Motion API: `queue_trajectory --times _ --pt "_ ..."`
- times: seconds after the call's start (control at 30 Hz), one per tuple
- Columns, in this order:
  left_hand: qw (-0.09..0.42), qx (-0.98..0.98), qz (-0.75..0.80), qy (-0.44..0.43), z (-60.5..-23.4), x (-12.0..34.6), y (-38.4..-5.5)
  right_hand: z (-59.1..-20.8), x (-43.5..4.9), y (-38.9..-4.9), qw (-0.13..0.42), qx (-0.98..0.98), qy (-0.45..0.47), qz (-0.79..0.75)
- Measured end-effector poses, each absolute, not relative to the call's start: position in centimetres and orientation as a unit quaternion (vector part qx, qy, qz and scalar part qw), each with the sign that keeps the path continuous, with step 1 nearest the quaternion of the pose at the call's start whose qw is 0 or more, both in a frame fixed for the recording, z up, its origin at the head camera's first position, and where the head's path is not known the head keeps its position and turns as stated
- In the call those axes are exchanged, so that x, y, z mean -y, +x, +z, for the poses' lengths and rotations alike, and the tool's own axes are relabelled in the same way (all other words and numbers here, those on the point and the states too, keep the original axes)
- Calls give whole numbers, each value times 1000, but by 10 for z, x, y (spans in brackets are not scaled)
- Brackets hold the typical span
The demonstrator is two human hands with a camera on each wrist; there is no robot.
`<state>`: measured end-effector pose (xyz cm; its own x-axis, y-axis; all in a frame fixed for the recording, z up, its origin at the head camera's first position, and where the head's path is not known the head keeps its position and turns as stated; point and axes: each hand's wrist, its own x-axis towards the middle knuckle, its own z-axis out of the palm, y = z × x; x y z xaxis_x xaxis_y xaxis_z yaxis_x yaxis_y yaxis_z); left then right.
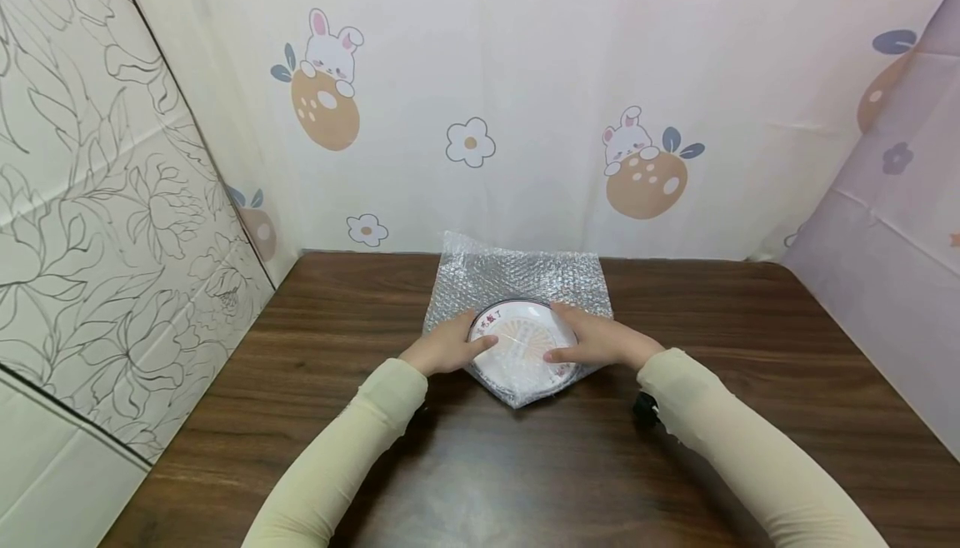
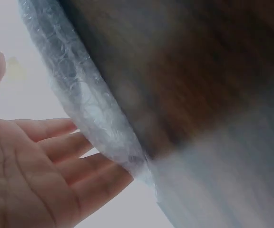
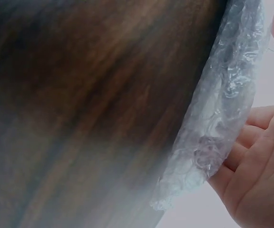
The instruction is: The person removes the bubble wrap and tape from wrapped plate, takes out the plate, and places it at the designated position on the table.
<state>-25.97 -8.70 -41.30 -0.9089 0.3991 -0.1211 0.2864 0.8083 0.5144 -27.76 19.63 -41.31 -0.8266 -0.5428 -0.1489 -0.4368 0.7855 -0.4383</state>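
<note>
A round white plate [image 1: 517, 327] with a dark rim, red lettering and a pale fan pattern lies on a sheet of bubble wrap [image 1: 517, 269]. The wrap's near part is folded up over the plate's front and comes to a point toward me. My left hand [image 1: 450, 344] holds the left side of the wrapped plate, thumb on top. On the opposite side my right hand [image 1: 600, 338] holds the rim, its thumb also over the plate. In both wrist views, the fingers [image 2: 94, 178] of the left hand and fingers [image 3: 232, 164] of the right meet the wrapped edge; their tips are hidden.
The dark wooden table [image 1: 712, 340] extends around the plate. At its back hangs a white curtain [image 1: 525, 115] printed with rabbits and fruit. A flower-patterned panel [image 1: 112, 198] stands on the left, and a pale curtain [image 1: 892, 223] hangs on the right.
</note>
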Motion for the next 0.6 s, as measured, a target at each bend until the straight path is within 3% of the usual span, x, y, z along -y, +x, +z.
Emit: queue_trajectory --times 0.33,0.6 --pt "80 -950 220 209 -413 102 -266 -413 -196 -279 148 -934 -257 -202" --pt "131 -946 191 228 -417 105 -269 -411 -196 -279 145 -931 -266 -201"
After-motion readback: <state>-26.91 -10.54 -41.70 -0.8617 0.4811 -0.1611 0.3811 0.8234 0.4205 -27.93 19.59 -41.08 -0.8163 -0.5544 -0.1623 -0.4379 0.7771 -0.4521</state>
